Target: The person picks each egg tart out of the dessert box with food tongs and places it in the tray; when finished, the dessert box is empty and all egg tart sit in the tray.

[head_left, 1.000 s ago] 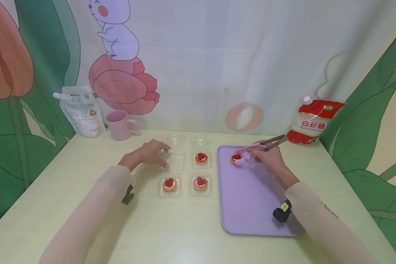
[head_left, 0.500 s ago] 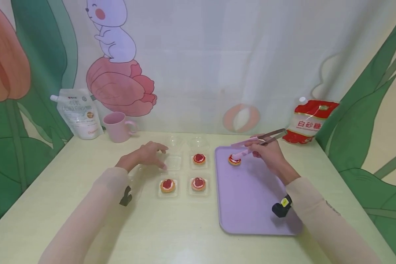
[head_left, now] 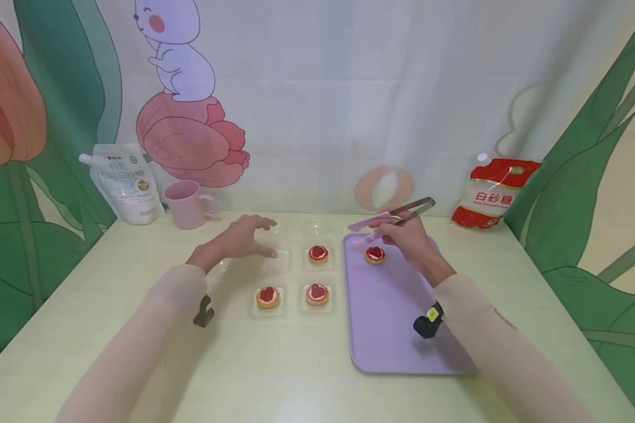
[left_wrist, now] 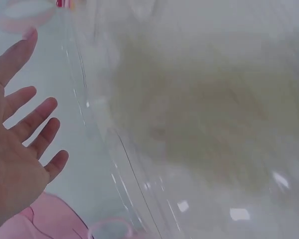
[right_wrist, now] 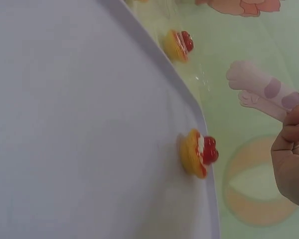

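My right hand (head_left: 410, 238) holds tongs (head_left: 421, 204) with pink paw-shaped tips, at the far edge of the lilac tray (head_left: 397, 329). Both tips stand apart with nothing between them; in the right wrist view the tongs (right_wrist: 261, 84) are raised off the tray. A small tart (head_left: 374, 255) with red topping lies on the tray, just right of the lower tip. My left hand (head_left: 238, 238) hovers with relaxed fingers beside a clear container (head_left: 277, 261) holding no tart. In the left wrist view that hand (left_wrist: 15, 159) is spread and grips nothing.
Three clear containers hold tarts: a back tart (head_left: 318, 254), a front right tart (head_left: 317, 294) and a front left tart (head_left: 267, 297). Clear lids (head_left: 315, 227) stand behind. A pink mug (head_left: 185, 205), white pouch (head_left: 124, 185) and red pouch (head_left: 494, 194) line the back.
My tongs have come off the tart and moved left and up, leaving it on the tray. My left hand has shifted slightly right over the container, and the head view has drifted a little.
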Demonstrator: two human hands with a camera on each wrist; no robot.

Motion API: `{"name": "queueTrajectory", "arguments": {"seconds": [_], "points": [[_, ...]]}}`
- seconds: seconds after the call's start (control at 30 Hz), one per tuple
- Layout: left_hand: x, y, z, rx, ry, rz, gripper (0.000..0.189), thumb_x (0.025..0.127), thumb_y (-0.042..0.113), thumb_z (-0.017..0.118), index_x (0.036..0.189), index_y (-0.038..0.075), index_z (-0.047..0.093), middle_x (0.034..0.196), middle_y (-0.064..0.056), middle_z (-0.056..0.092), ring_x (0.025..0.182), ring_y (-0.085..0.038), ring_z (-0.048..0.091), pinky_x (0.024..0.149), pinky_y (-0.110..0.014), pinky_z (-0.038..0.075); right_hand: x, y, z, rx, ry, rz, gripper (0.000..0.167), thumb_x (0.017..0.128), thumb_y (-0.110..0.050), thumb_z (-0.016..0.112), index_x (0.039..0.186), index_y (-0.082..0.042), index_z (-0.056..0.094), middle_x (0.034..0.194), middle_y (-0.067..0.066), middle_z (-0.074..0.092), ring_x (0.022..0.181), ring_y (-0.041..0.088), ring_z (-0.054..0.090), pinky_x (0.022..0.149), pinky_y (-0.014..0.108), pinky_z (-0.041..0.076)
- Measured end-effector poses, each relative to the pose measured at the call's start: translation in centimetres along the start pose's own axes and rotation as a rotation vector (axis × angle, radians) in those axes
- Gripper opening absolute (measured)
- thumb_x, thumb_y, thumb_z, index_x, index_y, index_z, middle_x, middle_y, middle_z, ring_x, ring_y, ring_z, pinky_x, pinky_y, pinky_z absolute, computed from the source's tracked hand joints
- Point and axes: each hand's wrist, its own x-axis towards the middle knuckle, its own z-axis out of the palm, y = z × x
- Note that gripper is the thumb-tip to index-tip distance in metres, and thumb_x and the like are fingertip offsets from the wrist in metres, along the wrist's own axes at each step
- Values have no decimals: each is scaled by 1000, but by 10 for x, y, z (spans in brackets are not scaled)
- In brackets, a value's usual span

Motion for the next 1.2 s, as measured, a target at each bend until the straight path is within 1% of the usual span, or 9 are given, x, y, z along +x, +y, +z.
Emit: {"name": "queueTrajectory", "arguments": {"seconds": [0.23, 0.33, 0.5, 0.63, 0.77, 0.83, 0.97, 1.1, 1.2], "points": [[21, 21, 23, 90, -60, 8, 73, 83, 39, 80, 142, 6, 54, 138, -18, 58, 130, -37, 45, 109, -63, 32, 11, 0, 29, 15, -7, 50, 30, 88, 3, 63, 117, 6, 60, 78, -11, 74, 59, 8, 55, 58, 21, 48], [28, 28, 29, 117, -58, 27, 73, 82, 40, 81, 141, 6, 55, 141, -17, 56, 131, -37, 44, 110, -61, 32, 17, 1, 41, -2, -2, 68, 30, 87, 2, 63, 116, 3, 60, 78, -11, 73, 58, 8, 54, 57, 20, 47], [38, 36, 38, 141, -62, 41, 73, 82, 42, 81, 140, 6, 56, 141, -15, 57, 130, -35, 45, 108, -59, 34, 24, 6, 58, 16, -17, 60, 35, 84, 6, 63, 119, 7, 57, 75, -10, 72, 52, 6, 50, 53, 18, 42], [42, 41, 44, 138, -97, 23, 72, 83, 43, 79, 141, 7, 56, 142, -14, 57, 132, -33, 45, 112, -58, 32, 25, 13, 66, 3, -37, 70, 38, 83, 8, 62, 120, 10, 57, 75, -7, 73, 50, 6, 48, 51, 19, 38], [42, 44, 46, 134, -86, 15, 72, 83, 42, 80, 140, 5, 56, 142, -14, 57, 132, -34, 45, 112, -58, 31, 24, 17, 69, -17, -35, 77, 36, 82, 7, 62, 118, 9, 59, 76, -7, 73, 51, 5, 48, 52, 19, 37], [43, 45, 46, 120, -84, -4, 72, 83, 42, 80, 140, 5, 56, 141, -14, 57, 132, -34, 46, 112, -58, 31, 23, 18, 71, -11, -38, 75, 37, 82, 7, 63, 118, 9, 58, 76, -6, 73, 52, 6, 47, 51, 19, 37], [45, 44, 48, 97, -111, -34, 74, 82, 43, 80, 141, 7, 55, 143, -13, 56, 134, -33, 44, 114, -58, 29, 22, 21, 72, 6, -44, 93, 41, 81, 9, 63, 121, 9, 55, 84, 3, 77, 55, 6, 48, 52, 19, 38], [46, 45, 51, 102, -117, -26, 75, 81, 43, 81, 141, 6, 55, 145, -13, 55, 136, -34, 44, 114, -58, 30, 21, 25, 73, -3, -43, 101, 44, 80, 10, 63, 123, 10, 54, 96, 16, 77, 56, 6, 51, 52, 19, 40], [46, 46, 51, 99, -114, -28, 73, 81, 40, 82, 140, 5, 56, 143, -13, 57, 135, -33, 45, 113, -57, 30, 21, 28, 76, -19, -42, 103, 45, 80, 10, 63, 124, 10, 54, 97, 16, 77, 56, 6, 52, 53, 19, 41]]}}
